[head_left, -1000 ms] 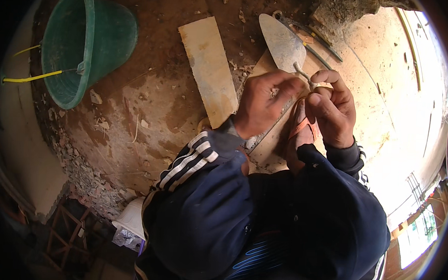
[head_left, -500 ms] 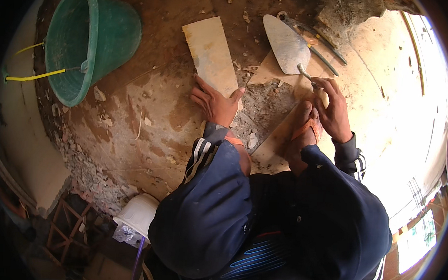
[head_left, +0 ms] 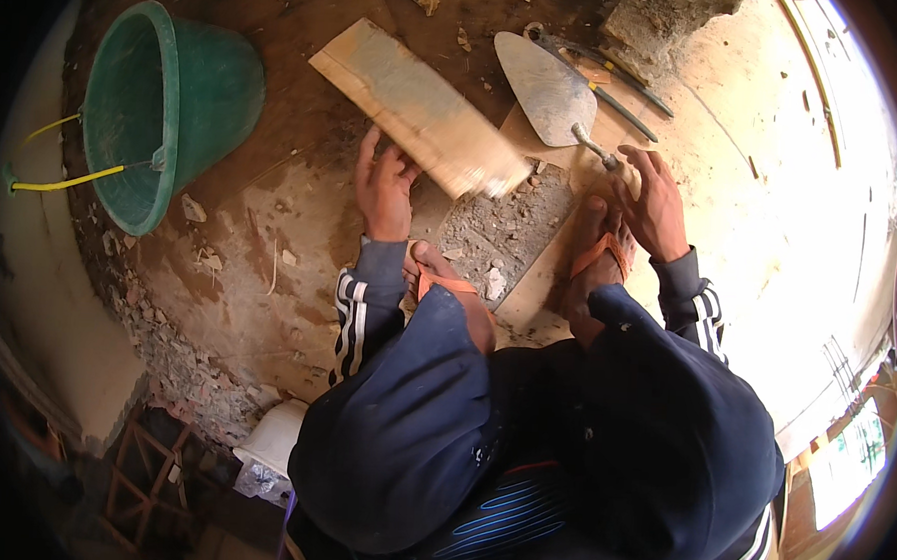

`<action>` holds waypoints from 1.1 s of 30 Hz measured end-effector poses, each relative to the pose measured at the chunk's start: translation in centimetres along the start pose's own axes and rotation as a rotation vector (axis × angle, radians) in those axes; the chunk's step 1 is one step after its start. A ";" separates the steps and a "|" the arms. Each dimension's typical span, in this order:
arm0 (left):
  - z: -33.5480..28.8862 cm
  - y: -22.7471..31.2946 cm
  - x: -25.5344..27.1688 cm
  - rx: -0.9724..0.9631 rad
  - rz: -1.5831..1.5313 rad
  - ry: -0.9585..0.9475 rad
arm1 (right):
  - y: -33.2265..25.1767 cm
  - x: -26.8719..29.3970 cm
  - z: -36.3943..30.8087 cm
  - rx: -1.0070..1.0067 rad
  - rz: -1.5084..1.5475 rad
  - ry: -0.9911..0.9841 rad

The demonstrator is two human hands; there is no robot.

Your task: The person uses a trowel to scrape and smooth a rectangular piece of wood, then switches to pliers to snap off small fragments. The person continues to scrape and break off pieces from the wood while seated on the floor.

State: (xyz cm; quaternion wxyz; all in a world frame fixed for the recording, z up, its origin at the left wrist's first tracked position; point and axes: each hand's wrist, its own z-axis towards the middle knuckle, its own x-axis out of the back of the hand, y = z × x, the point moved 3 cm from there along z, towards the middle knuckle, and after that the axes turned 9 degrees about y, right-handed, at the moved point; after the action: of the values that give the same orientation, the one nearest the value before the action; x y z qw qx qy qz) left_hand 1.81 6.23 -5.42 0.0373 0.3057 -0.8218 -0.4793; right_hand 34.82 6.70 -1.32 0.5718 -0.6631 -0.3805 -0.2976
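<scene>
Head view: one board (head_left: 416, 108), one trowel (head_left: 549, 92), one green bucket (head_left: 217, 90). Left hand (head_left: 384, 192): fingers at board's lower edge, partly hidden; cannot tell grip. Right hand (head_left: 654, 204): fingers closed round trowel's handle. Since half-second earlier, board swung aslant between bucket and trowel, blurred end at rubble (head_left: 501, 227). Stained floor (head_left: 321, 224) with chips (head_left: 193, 209) spans bucket to left hand.

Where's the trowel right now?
Head view, upper part, right of centre: the trowel is just right of the tan panel, its handle in the right-hand grip.
</scene>
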 end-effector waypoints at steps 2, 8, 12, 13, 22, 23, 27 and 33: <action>0.6 -0.7 -0.1 0.011 0.205 0.022 | 0.3 -0.3 -0.1 0.017 0.031 -0.018; 1.1 -1.9 -0.7 -0.101 0.485 0.056 | 0.7 -0.8 -0.1 0.017 0.003 -0.051; 2.0 -1.9 -1.2 -0.109 0.627 0.116 | 0.9 -1.0 0.1 0.039 0.019 -0.083; 2.2 -1.9 -1.4 -0.084 0.617 0.142 | 0.9 -1.0 0.1 0.041 0.026 -0.077; 3.5 -3.0 -4.3 0.024 0.501 0.272 | 0.8 -1.3 0.0 0.008 0.110 -0.105; 3.6 -3.1 -4.5 0.029 0.423 0.257 | 0.7 -1.3 0.0 0.014 0.110 -0.099; 4.0 -2.7 -4.7 0.050 0.415 0.169 | 0.6 -1.1 0.1 0.028 0.107 -0.084; 2.5 0.2 -2.9 -0.248 0.499 0.311 | 0.9 -0.6 0.3 -0.025 0.130 -0.087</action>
State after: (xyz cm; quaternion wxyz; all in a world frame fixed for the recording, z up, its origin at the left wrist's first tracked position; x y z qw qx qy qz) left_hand 3.20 9.80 -5.90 0.3160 0.1574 -0.7912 -0.4994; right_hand 35.22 6.80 -2.34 0.5644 -0.7058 -0.3575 -0.2353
